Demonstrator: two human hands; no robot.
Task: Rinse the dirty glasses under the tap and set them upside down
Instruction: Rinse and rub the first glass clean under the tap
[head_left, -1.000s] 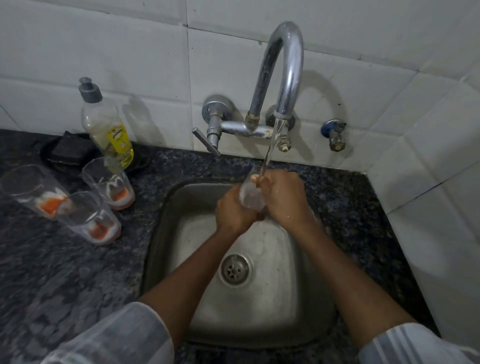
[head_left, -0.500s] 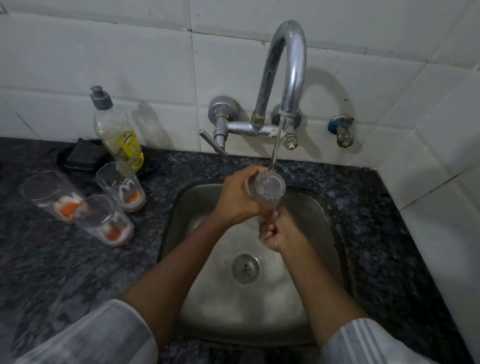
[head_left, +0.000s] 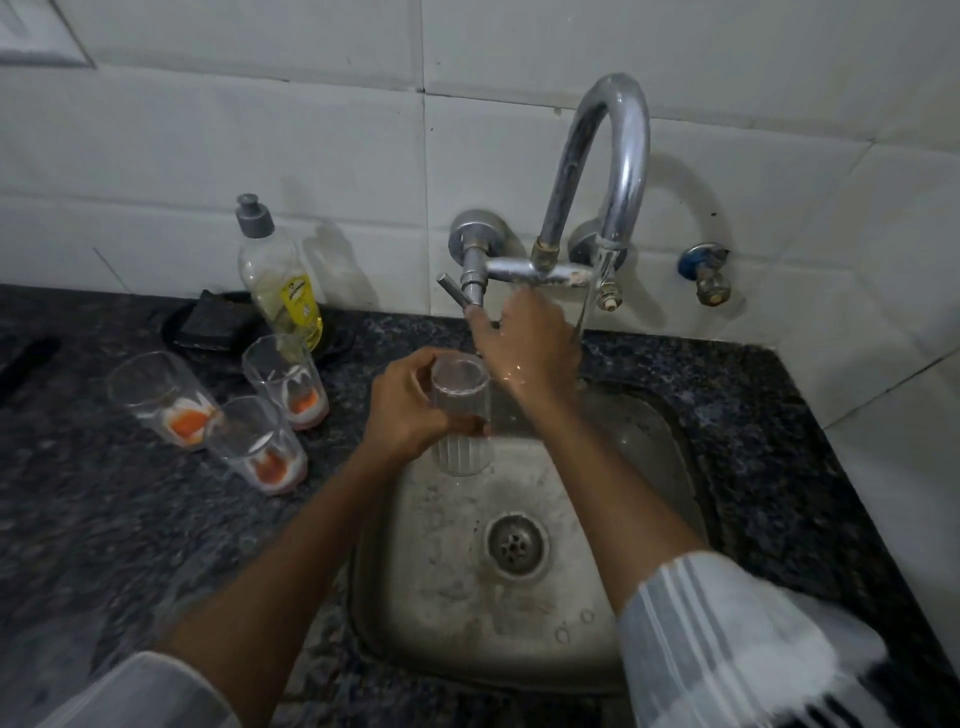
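My left hand grips a clear ribbed glass upright over the back left part of the steel sink, to the left of the water stream. My right hand is raised behind the glass, with its fingertips at the tap lever. A thin stream still falls from the curved tap. Three dirty glasses with orange residue stand on the dark counter to the left: one far left, one at the back and one in front.
A dish soap bottle and a black sponge in a dish stand against the tiled wall behind the dirty glasses. A second valve sticks out of the wall right of the tap. The drain lies mid-sink. A tiled side wall bounds the counter on the right.
My right hand let go of the glass's base and rose to the tap lever. My left hand carried the glass left, out of the stream.
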